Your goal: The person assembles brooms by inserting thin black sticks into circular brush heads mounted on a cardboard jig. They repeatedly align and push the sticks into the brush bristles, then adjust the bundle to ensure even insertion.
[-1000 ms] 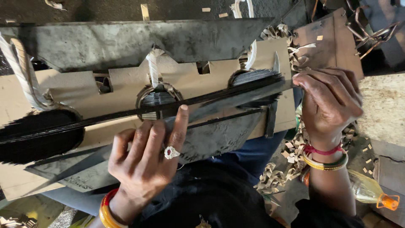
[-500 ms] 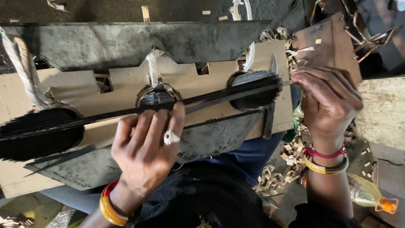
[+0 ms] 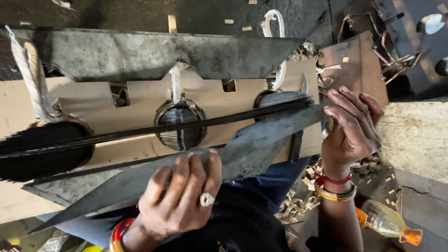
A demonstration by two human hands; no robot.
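While your left hand [image 3: 179, 196] curls its fingers over the near edge of the long dark metal blade [image 3: 196, 172], your right hand [image 3: 352, 130] pinches that blade's far end, so both hands are clamped on the one piece, well apart from each other. Far to the left of your left hand, a white rope [image 3: 32, 79] runs down to a big black bundle of thin strips [image 3: 42, 149] lying on the tan cardboard sheet [image 3: 135, 109]. Just above your left knuckles a smaller round bundle [image 3: 179, 126] sits in a ring, tied with a white cord, and a thin black rod [image 3: 154, 130] crosses it. Beyond that lies a second notched dark metal plate [image 3: 149, 53]. A third bundle [image 3: 280, 100] sits just left of your right fingertips. Below your right wrist, with its red and gold bangles [image 3: 333, 189], a clear plastic bottle with an orange cap [image 3: 387, 221] lies on the floor among pale curled shavings [image 3: 294, 207]. No labels or signs show. Compared with half a second ago, you have raised the blade's right end so it now slants across the cardboard, and your left fingers have closed round it instead of lying flat.
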